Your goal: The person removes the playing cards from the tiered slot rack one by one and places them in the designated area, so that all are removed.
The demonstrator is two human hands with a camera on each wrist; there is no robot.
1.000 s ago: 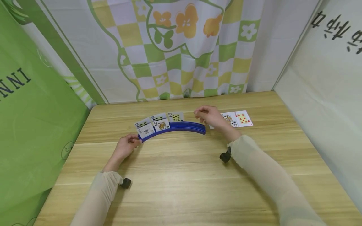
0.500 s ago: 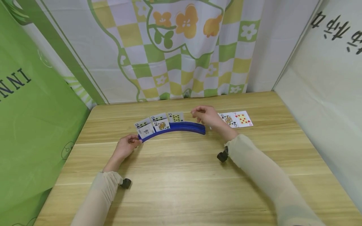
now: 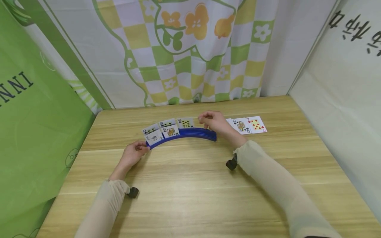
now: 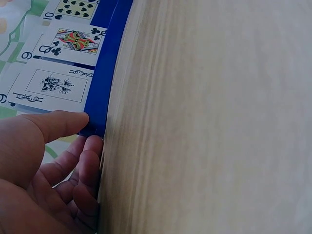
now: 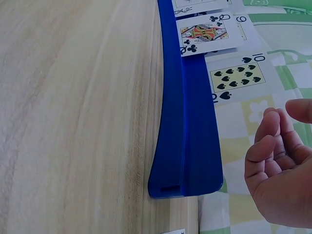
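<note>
A curved blue card holder stands on the table. My left hand pinches its left end between thumb and fingers, as the left wrist view also shows. In the holder's front row are a joker and a queen of clubs. Behind them rise two cards marked 9, and a ten of spades stands to their right. My right hand hovers behind the holder's bare right part, fingers loosely curled. Thumb and fingertips are apart in the right wrist view, with nothing seen between them.
Right of my right hand, a black queen and a red seven lie face up in an overlapping row, with another card partly hidden by the hand. A patterned curtain hangs behind the wooden table.
My right hand has moved a little left, away from the loose cards and along the holder, uncovering more of the row. The left hand and the holder stay put.
</note>
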